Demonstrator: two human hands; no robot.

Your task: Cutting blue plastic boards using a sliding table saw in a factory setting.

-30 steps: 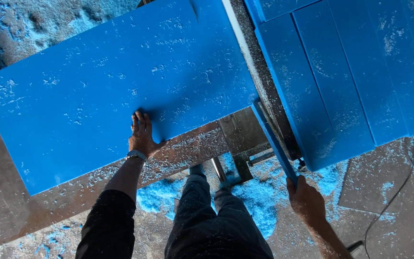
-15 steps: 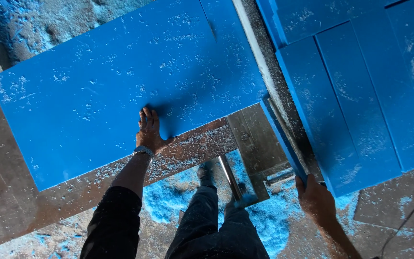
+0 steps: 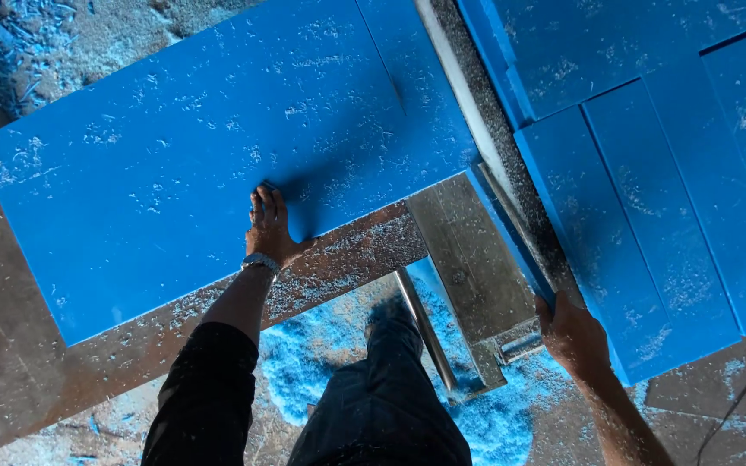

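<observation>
A large blue board [image 3: 218, 164] lies flat on a metal saw table [image 3: 338, 250], dusted with pale shavings. My left hand [image 3: 271, 229] presses flat on the board near its front edge, fingers together, a watch on the wrist. My right hand [image 3: 573, 332] grips the near end of a narrow blue strip [image 3: 511, 233] that stands on edge along the metal fence [image 3: 468, 112], right of the board.
Several cut blue boards [image 3: 649, 173] lie side by side on the right. Blue sawdust [image 3: 321, 362] covers the floor around my legs. A metal rail [image 3: 425, 328] sticks out below the table. A thin cable [image 3: 740, 397] runs at the lower right.
The large board and my left hand have slid forward along the fence. My right hand stays at the strip's near end. The camera has shifted towards the table.
</observation>
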